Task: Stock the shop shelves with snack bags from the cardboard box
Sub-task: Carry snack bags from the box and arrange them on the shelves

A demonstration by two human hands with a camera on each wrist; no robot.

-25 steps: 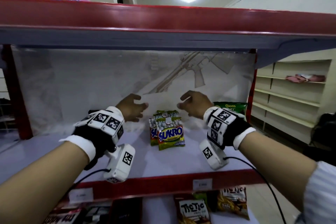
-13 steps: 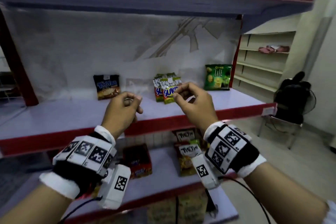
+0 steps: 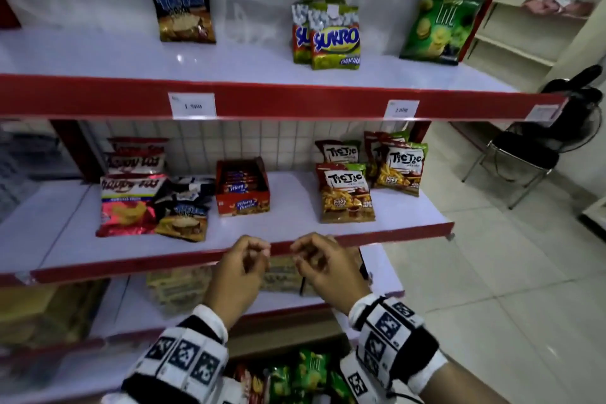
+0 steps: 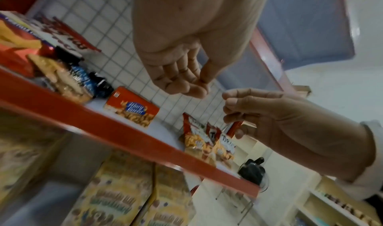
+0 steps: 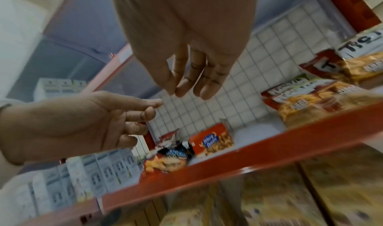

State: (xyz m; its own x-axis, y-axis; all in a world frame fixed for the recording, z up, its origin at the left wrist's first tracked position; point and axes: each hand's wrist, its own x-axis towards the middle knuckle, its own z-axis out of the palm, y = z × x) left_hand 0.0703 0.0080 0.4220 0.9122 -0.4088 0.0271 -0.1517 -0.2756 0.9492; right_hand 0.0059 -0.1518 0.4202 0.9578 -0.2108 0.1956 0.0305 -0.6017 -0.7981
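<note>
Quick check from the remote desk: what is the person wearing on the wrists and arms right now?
Each wrist carries a black band with white cuffs set with white tiles printed with black square codes. A white coded camera block hangs under the right band, with a thin black cable. Both forearms are bare; hands wear no gloves.

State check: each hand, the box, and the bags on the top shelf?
left hand: loosely curled, empty
right hand: loosely curled, empty
cardboard box: open, bags inside
Sukro bags: upright, overlapping
green chip bag: upright
dark Tic Tac bag: upright against the back panel
</note>
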